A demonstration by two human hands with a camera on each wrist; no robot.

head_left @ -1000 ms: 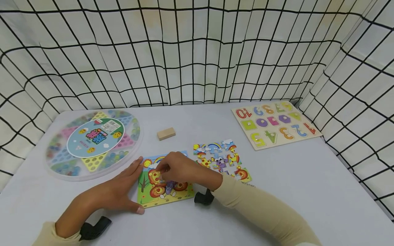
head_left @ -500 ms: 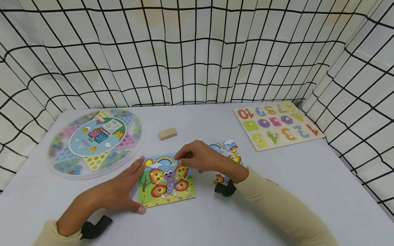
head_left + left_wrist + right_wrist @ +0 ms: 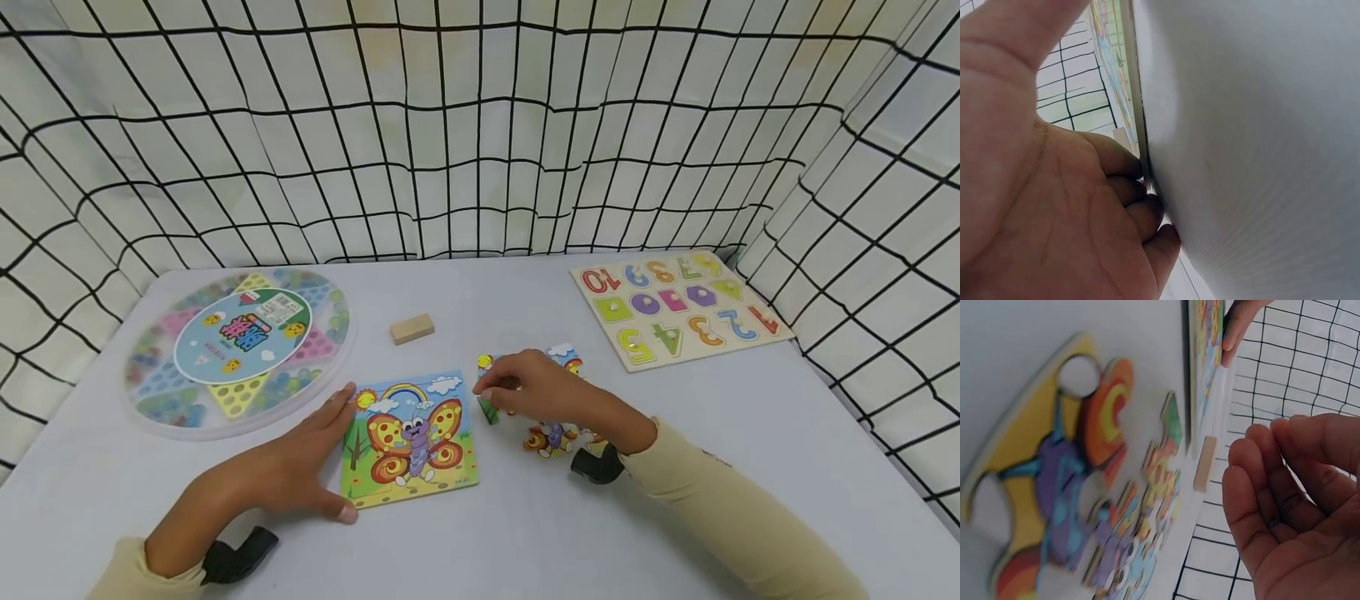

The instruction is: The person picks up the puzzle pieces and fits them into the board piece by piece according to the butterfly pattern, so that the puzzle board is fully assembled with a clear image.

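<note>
A square butterfly picture board [image 3: 408,442] lies flat on the white table. My left hand [image 3: 288,467] rests against its left side, fingers extended along that edge and thumb at the near corner. In the left wrist view the fingertips meet the board's edge. Right of the board, my right hand [image 3: 543,387] hovers over several loose jigsaw pieces [image 3: 553,439], hiding part of them. Its fingers are loosely bent, with nothing between them in the right wrist view. A green piece [image 3: 487,410] shows just under the fingertips.
A small wooden block [image 3: 412,328] lies behind the board. At the left is a round, clear-covered board game [image 3: 243,350]. A wooden number puzzle [image 3: 678,310] lies at the back right. Black netting [image 3: 480,133] surrounds the table's back and sides.
My right hand has moved right, from over the butterfly board to over the loose pieces, uncovering the butterfly picture. The left hand stays at the board's left edge.
</note>
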